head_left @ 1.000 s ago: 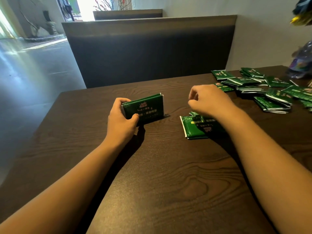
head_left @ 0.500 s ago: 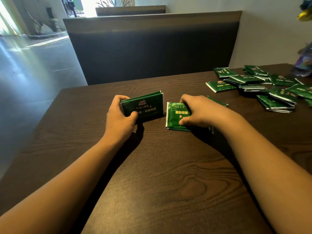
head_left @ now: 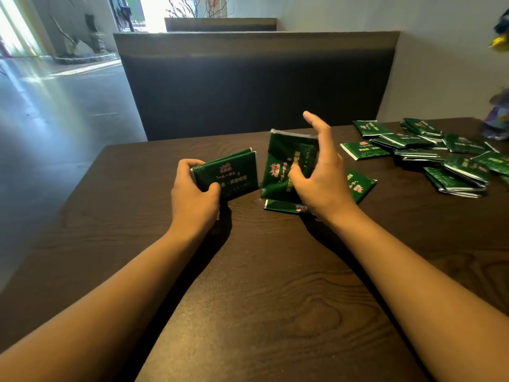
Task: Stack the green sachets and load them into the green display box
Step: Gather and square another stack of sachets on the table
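Observation:
My left hand (head_left: 194, 195) grips a small stack of green sachets (head_left: 232, 175), held on edge on the dark wooden table (head_left: 248, 299). Just to its right, my right hand (head_left: 321, 177) holds a green sachet (head_left: 286, 164) tilted up off the table, thumb on its front and fingers behind. Two more sachets lie flat under that hand, one at the front (head_left: 283, 205) and one to the right (head_left: 360, 186). A loose heap of green sachets (head_left: 440, 155) lies at the table's right. No green display box is in view.
A dark padded booth seat back (head_left: 253, 84) stands right behind the table's far edge. A colourful object (head_left: 500, 117) sits at the far right edge. Grey floor (head_left: 49, 111) lies to the left of the table.
My right hand dragged a few sachets left from the heap toward the stack, then lifted one of them up on end. My left hand kept hold of its stack in place.

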